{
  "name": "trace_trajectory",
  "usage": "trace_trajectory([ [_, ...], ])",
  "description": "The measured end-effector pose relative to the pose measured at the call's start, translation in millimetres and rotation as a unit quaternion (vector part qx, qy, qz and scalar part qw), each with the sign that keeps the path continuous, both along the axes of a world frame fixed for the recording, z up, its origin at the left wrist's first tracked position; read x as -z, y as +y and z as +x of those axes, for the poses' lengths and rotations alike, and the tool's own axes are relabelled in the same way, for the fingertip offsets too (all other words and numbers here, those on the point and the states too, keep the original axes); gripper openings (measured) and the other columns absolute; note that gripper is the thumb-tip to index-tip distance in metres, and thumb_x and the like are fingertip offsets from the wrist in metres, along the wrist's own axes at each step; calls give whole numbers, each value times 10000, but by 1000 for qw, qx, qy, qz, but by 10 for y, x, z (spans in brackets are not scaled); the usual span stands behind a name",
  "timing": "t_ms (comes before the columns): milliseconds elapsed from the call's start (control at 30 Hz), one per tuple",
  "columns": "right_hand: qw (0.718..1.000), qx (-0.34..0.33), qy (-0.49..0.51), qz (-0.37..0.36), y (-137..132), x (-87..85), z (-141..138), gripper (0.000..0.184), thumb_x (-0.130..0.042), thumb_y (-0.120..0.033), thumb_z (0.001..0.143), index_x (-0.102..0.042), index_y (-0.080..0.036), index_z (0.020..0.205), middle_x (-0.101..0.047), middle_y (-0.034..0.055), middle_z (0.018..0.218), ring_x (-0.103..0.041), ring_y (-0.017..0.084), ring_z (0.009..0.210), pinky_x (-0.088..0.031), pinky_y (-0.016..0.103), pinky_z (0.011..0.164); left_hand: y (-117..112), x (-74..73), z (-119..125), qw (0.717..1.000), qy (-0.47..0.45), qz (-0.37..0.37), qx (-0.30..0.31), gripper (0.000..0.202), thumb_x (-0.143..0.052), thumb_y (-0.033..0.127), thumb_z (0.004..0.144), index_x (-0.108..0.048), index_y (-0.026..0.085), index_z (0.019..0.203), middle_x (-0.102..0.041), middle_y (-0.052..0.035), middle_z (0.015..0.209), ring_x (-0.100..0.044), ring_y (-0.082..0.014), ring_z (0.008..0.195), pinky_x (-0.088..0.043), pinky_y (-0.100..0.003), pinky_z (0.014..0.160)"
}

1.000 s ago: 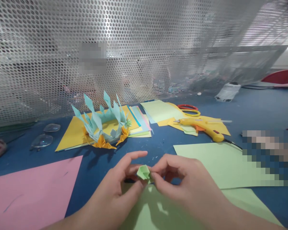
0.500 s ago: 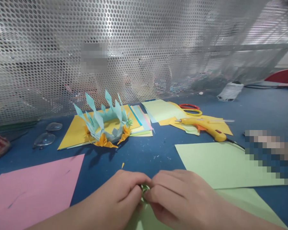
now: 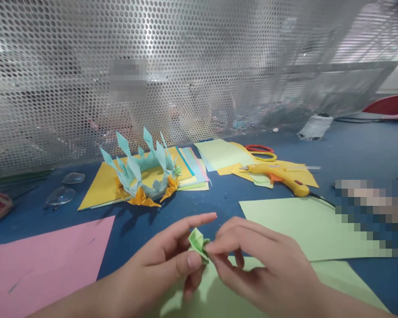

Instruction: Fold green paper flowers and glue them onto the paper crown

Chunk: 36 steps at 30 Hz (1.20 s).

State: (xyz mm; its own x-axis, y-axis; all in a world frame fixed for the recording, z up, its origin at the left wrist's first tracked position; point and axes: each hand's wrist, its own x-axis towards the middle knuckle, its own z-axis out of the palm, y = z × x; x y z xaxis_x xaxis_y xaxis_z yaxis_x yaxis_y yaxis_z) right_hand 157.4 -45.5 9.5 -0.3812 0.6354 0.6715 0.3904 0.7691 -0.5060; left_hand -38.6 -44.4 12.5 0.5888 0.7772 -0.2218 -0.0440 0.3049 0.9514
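Note:
A small folded piece of green paper (image 3: 196,240) is held between my two hands, low in the middle of the view. My left hand (image 3: 172,254) grips it from below and the side with the thumb, its index finger stretched out above. My right hand (image 3: 255,256) pinches the right edge of the paper between thumb and fingertips. Beneath both hands lies a light green sheet (image 3: 238,296). Behind them on the blue table stands a light blue paper crown (image 3: 137,170) with tall points, orange folded pieces (image 3: 142,198) and a small green rosette (image 3: 177,170).
A yellow glue gun (image 3: 285,176) rests on paper scraps, near red and yellow scissors handles (image 3: 263,152). Pink paper (image 3: 49,256) lies left, another green sheet (image 3: 305,229) right. Glasses (image 3: 61,194) sit at far left. A perforated metal screen (image 3: 185,66) stands behind.
My hands have opened out from around the green piece and lifted slightly, so more of it shows. The left index finger has straightened.

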Motion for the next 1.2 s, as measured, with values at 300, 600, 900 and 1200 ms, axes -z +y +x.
trace_trajectory([
  [300,998,11,0,54,-25,21,-31,211,-558,-17,778,-579,-226,758,-659,-29,617,-614,81,547,-481,149,466,-18,58,110,997,-70,-9,-35,397,-741,523,738,-620,185,908,-668,30,611,-632,-106,518,-456,-198,564],
  [600,996,-35,-16,76,-6,165,-83,194,-503,-12,792,-560,-192,748,-620,-7,600,-546,92,534,-463,173,496,-81,69,140,998,55,30,-29,544,-503,700,810,-520,180,650,-551,27,524,-516,-105,469,-391,-207,520],
  [900,974,-54,-167,141,31,50,35,243,-434,-97,934,-647,-130,822,-671,47,680,-606,137,597,-516,242,574,-58,68,145,990,-39,-125,-60,441,-682,548,777,-666,111,720,-615,-23,663,-555,-102,582,-418,-200,590],
  [1200,945,-13,-197,260,-103,-121,16,477,-284,12,926,-695,-129,729,-680,28,591,-644,144,537,-555,261,576,-77,-36,167,989,14,-140,-40,518,-671,640,715,-517,161,593,-334,87,518,-162,-72,469,-115,-223,452],
])
